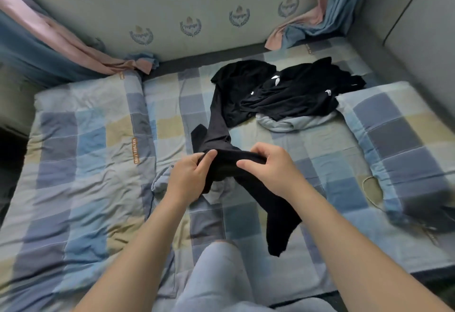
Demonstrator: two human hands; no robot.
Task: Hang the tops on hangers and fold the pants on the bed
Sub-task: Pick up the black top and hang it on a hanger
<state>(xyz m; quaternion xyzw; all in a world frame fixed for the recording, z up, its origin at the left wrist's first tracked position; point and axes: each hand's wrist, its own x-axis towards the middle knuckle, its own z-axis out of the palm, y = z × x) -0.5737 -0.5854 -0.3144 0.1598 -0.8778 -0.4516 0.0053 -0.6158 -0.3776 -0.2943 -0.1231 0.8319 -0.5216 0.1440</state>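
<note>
Step in hand: opening out the black pants [275, 213] for folding.

Position. The garment is raised above the middle of the bed [86, 139]. One length trails away to the pile of black garments [283, 92] at the far side and appears to touch it. The other length hangs down toward the near edge, beside the person's knee [216, 274].

Hand state. The left hand [189, 176] pinches a gathered edge of the cloth between thumb and curled fingers. The right hand [270, 166] is curled over the same edge just beside it, thumb on the near side. Both hands hold the pants; neither is spread flat.

Procedure (a judgement from this view):
1. Move the hands apart along the edge until it is taut and the twist between them is gone.
2. Lift the far length off the pile before laying anything down, or it is likely to drag the pile with it.
3. Lay one leg on the other, seams matched, on a bare part of the bed, then fold.

Materials. The pants look thin, matte and limp; they fall in soft rolls and hold no crease. The pile is the same black, with small white marks, and lies on a pale grey-blue garment [290, 123]. The bed cover is a rumpled check of blue, grey and cream squares. Pink and blue curtains [61, 40] rest on its far corners. No hanger can be made out.
</note>
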